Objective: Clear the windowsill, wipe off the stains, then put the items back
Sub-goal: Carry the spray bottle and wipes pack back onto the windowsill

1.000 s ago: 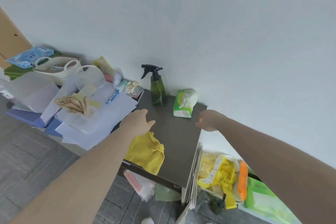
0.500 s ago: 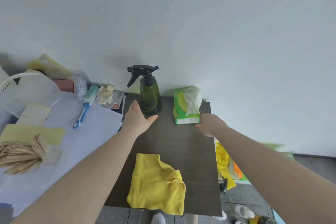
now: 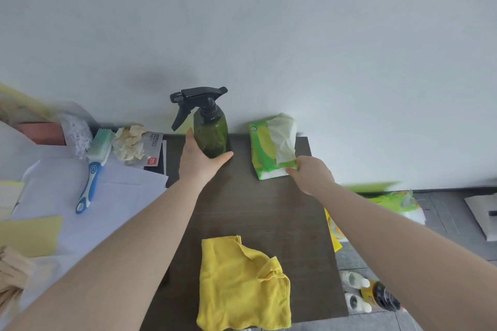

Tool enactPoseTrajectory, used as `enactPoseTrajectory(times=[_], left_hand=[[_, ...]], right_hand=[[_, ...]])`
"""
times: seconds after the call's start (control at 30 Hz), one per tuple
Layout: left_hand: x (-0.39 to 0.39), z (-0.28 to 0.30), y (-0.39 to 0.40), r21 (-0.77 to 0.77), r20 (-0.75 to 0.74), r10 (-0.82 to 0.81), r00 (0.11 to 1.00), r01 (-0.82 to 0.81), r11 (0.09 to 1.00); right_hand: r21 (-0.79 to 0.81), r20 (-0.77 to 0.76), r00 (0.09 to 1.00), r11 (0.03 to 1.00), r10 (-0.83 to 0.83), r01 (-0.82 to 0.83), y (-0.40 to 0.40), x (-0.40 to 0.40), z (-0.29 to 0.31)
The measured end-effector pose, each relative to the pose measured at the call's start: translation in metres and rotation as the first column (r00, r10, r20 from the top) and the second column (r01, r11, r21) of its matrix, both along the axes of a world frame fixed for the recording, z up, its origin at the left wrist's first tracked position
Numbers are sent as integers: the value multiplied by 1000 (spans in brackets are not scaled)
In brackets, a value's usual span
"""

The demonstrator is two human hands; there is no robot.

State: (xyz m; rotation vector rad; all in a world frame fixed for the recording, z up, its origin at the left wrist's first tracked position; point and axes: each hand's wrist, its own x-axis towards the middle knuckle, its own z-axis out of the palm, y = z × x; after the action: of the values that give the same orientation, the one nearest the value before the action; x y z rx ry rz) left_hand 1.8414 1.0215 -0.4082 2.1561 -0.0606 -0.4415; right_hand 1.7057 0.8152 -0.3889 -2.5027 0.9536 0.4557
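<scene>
On dark sill [image 3: 269, 212] | left hand [image 3: 197, 161] spread, touching spray bottle [image 3: 211, 134] | right hand [image 3: 309, 174] pinching tissue pack [image 3: 265, 153]

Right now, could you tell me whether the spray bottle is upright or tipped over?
Upright: the spray bottle stands on its base on the dark surface, black trigger head on top.

Dark tabletop [image 3: 250, 212]: spray bottle [image 3: 211, 134], tissue pack [image 3: 269, 153], cloth [image 3: 242, 287].
</scene>
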Motion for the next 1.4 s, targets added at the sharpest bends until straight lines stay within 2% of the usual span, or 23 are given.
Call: enactPoseTrajectory(times=[0.1,0.2,0.37,0.53,0.73,1.0,1.2,1.4], left_hand=[[1,-1,-7,-18,43,62,997,-61,998],[3,0,-9,19,95,55,994,-57,998],[2,12,-16,79,90,-8,996,1,997],[-19,31,-29,47,96,-79,992,74,996],[-56,79,-68,60,131,-198,971,191,980],[-176,143,-172,93,204,-439,875,429,899],[-326,173,-261,135,208,-593,778,578,805],[-487,185,-359,74,166,-724,669,724,686]], right_hand=[[-28,8,1000,999,24,-24,0,-1,0],[-33,6,997,997,71,-71,3,-2,2],[6,9,995,995,103,-103,9,-9,5],[21,20,994,994,103,-104,-11,-32,25],[1,71,997,1000,21,-21,-56,-93,60],[-53,132,982,989,-133,141,-138,-251,94],[-59,148,954,960,-261,272,-197,-426,117],[-111,155,884,881,-442,460,-253,-607,134]])
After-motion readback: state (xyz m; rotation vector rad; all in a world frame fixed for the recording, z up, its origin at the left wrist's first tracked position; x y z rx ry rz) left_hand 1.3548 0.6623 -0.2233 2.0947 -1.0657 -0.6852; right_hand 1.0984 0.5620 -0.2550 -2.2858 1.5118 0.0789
